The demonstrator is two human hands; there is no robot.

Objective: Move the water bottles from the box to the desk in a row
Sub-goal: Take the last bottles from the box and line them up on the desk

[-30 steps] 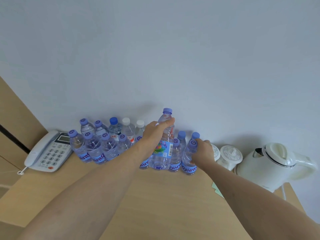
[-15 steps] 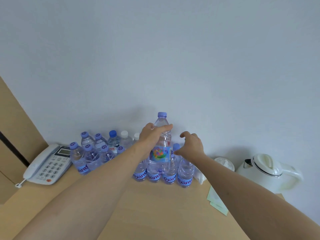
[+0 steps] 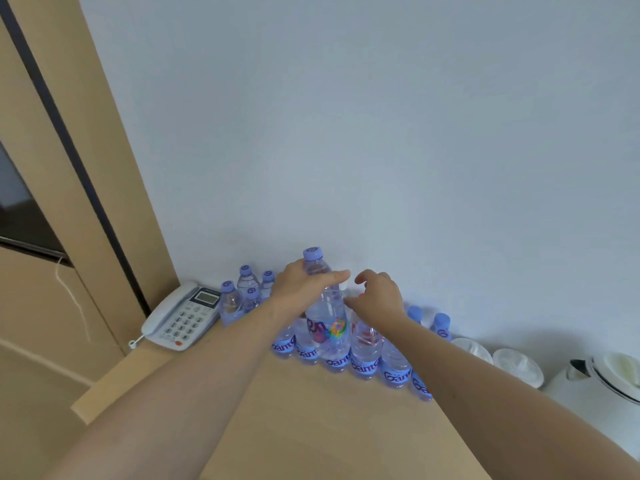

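- At the far left of our desk (image 3: 311,427) sits a white corded telephone (image 3: 180,315), just beside the first small bottles (image 3: 230,301) standing against the wall.
- Our left hand (image 3: 304,289) is wrapped around the shoulder of the tall water bottle (image 3: 327,323), fingers curled over the front, just below its purple cap; the bottle stands upright among the front row of small bottles (image 3: 363,355).
- We judge this bottle full, so fairly heavy, with thin walls that give under a squeeze and a smooth, possibly slippery surface; the ribbed shoulder or the waist above the label is the safest place to hold.
- Our right hand (image 3: 375,299) is loosely curled and half open just beside the tall bottle, over the caps of the small ones; we cannot tell whether it grips anything.
- Further right stand two white lidded cups (image 3: 517,367) and a white electric kettle (image 3: 602,382).
- The box is not visible.
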